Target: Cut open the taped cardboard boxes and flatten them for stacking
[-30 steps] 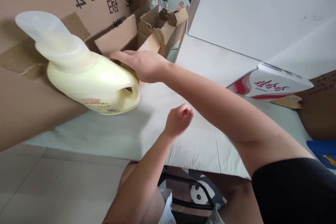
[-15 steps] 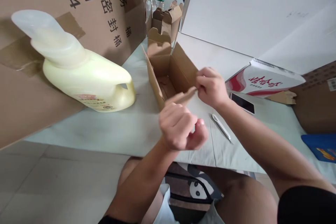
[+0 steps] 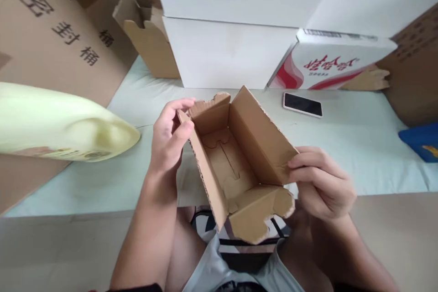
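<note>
Between my two hands is a brown cardboard box [image 3: 262, 139], its top open and its inside bare. My left hand [image 3: 167, 139] grips the upper left edge of the wall, thumb inside and fingers outside. My right hand [image 3: 321, 182] pinches the right wall near its front corner. The near end flap, with a wavy cut edge, folds outward toward my lap. Interlocking tabs show on the box's floor. The box is tilted toward me, over the front edge of the cloth-covered surface [image 3: 356, 150].
A pale yellow bottle [image 3: 65, 123] lies in view at the left, before a large printed carton [image 3: 41, 54]. Behind are another small cardboard box [image 3: 153, 50], white panels [image 3: 226, 50] and a red-and-white box [image 3: 328, 64]. A phone [image 3: 303, 105] lies at right, a blue packet [image 3: 420, 141] farther right.
The box has come nearer to me and tilted. My left hand has moved from its near end to the left wall; my right hand now holds the right wall. The view has shifted.
</note>
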Tool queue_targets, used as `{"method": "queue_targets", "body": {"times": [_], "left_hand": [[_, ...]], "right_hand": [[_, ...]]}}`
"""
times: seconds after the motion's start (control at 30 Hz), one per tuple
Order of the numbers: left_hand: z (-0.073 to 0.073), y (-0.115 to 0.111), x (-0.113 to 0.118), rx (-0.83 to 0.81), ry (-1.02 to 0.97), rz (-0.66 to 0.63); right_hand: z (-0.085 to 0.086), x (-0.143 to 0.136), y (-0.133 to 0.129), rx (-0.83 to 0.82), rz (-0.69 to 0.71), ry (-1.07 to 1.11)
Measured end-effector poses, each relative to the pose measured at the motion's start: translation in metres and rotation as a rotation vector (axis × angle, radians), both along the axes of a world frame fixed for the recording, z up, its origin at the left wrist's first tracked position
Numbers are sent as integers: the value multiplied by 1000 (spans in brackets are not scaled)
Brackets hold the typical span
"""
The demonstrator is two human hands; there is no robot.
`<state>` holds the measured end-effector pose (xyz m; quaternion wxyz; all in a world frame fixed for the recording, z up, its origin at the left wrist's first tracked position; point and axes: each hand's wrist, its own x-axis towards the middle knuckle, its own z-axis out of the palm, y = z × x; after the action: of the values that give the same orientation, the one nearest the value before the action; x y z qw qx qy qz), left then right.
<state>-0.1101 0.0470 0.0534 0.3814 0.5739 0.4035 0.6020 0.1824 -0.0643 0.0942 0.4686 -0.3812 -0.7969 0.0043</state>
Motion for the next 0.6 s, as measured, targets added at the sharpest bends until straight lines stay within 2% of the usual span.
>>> {"method": "queue_targets", "body": {"times": [0.1,0.17,0.27,0.37,0.47,0.53,0.6], "left_hand": [[-4,2,18,25,-129,-36],[-2,3,29,26,-231,-11],[0,3,37,4,-267,9],[-7,4,39,67,-230,-7],[-19,9,37,200,-154,4],[-28,13,36,285,-63,47],[-34,16,35,353,79,83]], "right_hand": [[-11,6,2,-84,90,66],[-23,7,6,-67,154,76],[-45,5,10,5,119,124],[-62,2,10,-22,49,285],[-69,1,9,-148,139,373],[-67,1,9,-216,214,340],[-63,2,9,-271,266,216]]}}
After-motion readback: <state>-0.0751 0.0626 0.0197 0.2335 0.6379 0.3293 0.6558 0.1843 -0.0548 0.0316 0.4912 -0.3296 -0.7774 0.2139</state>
